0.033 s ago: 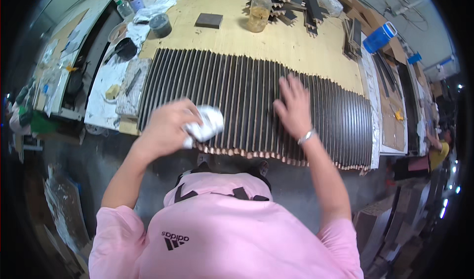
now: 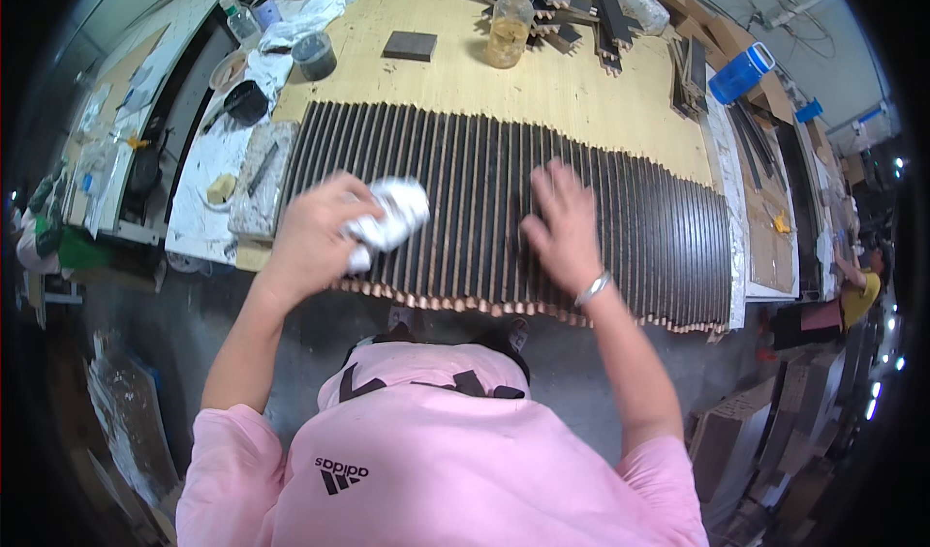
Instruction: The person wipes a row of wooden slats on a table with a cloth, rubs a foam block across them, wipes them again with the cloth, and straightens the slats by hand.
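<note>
A long row of narrow dark strips [image 2: 465,208] with pale wooden ends lies side by side along the near edge of the table. My left hand [image 2: 318,235] is closed on a crumpled white cloth [image 2: 395,213] over the left part of the row. Motion blurs that hand a little. Farther right, my right hand [image 2: 564,219] rests palm down on the strips with its fingers spread, holding nothing. A silver bracelet [image 2: 593,288] circles the right wrist.
Behind the row stand a bottle of yellowish liquid [image 2: 509,29], a dark block [image 2: 410,46] and a dark-filled cup [image 2: 314,56]. Loose dark pieces [image 2: 608,19] are piled at the back. A blue bottle [image 2: 743,74] stands right; a speckled slab [image 2: 262,181] lies left.
My left hand and the cloth have moved left and slightly away from me. The right hand has slid a little left and toward me across the strips.
</note>
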The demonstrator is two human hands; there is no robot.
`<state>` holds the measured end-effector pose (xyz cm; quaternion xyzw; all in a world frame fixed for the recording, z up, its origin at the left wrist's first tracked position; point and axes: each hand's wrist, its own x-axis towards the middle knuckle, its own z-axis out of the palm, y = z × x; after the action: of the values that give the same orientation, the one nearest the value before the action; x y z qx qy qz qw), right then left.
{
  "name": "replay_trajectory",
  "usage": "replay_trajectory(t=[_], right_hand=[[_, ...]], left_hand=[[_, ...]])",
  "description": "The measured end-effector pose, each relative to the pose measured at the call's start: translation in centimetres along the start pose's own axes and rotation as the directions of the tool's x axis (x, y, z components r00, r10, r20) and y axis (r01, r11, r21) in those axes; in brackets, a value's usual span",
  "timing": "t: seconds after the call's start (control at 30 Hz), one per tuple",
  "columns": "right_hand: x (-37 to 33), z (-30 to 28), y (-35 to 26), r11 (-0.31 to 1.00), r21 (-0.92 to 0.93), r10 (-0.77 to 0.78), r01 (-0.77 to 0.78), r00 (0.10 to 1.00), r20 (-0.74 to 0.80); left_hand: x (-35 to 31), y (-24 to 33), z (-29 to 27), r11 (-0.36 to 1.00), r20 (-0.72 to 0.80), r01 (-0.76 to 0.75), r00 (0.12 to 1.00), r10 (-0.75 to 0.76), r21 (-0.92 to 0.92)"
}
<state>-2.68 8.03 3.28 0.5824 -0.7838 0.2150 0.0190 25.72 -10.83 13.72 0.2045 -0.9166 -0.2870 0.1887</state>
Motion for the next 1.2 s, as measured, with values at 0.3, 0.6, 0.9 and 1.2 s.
replay_trajectory(t=[0.3, 0.6, 0.9, 1.2], right_hand=[[-5.8, 5.6, -18.3, 0.983, 0.184, -0.051, 0.017, 0.982, 0.181], [-6.7, 7.2, -19.1, 0.996, 0.081, 0.025, -0.033, 0.995, 0.097], [-5.5, 6.3, -22.4, 0.981, 0.172, 0.066, -0.086, 0.991, 0.116], [-6.0, 7.4, -22.1, 0.976, 0.209, 0.029, -0.051, 0.994, 0.108]], left_hand=[[4.4, -8.8, 3.1, 0.739, 0.564, -0.667, 0.577, 0.591, -0.091], [8.7, -10.2, 2.5, 0.827, 0.152, -0.562, 0.818, 0.555, 0.005], [12.7, -17.6, -0.1, 0.871, 0.078, -0.361, 0.931, 0.356, 0.333], [8.5, -15.8, 1.5, 0.759, 0.336, -0.639, 0.747, 0.574, 0.125]])
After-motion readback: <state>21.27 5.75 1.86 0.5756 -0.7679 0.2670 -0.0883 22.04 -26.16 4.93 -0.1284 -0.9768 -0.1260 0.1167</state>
